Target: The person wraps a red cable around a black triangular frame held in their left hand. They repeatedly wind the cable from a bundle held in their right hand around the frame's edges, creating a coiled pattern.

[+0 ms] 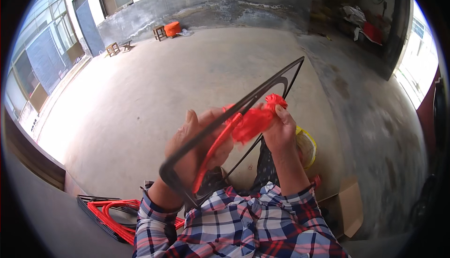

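Observation:
A thin black triangular frame slants across the view in front of my body, with a curved black piece inside its far corner. Bright red cord is wound closely along its lower left part. My left hand is curled around the frame's left side, thumb raised, its fingers partly behind the black bar. A loose red bundle of yarn-like material hangs between my hands, blurred. With thumb and fingers, my right hand pinches its gathered upper end.
A stack of black frames, some wrapped in red, lies at lower left. By my right leg stand a yellow-rimmed container and an open cardboard box. Small stools and an orange-red object stand by the far wall.

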Action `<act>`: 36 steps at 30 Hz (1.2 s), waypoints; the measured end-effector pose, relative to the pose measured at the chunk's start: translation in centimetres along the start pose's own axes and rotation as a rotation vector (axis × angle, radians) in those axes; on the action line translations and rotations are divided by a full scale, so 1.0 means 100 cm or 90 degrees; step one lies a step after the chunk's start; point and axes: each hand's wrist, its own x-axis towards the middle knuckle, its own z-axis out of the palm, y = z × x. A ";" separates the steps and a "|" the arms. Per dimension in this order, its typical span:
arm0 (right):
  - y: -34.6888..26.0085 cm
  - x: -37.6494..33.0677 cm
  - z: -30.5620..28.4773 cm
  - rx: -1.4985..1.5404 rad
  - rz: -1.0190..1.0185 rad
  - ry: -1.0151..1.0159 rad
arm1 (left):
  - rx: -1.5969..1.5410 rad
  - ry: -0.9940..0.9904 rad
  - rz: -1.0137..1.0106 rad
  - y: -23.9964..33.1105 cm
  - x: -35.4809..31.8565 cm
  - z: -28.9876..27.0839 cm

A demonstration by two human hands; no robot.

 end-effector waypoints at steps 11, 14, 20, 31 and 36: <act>-0.052 -0.035 0.019 0.228 -0.039 -0.328 | 0.007 0.119 0.049 0.006 -0.013 -0.056; -0.045 -0.055 0.015 0.190 -0.028 -0.257 | 0.007 0.120 0.078 0.009 -0.013 -0.074; -0.022 -0.077 0.014 0.084 0.027 -0.220 | -0.022 0.057 0.075 0.005 -0.020 -0.100; 0.000 -0.040 0.019 -0.045 0.102 -0.013 | 0.024 0.148 0.065 -0.002 -0.015 -0.066; -0.035 -0.041 0.100 -0.391 0.150 -0.347 | -0.144 -0.019 0.013 -0.003 -0.002 -0.046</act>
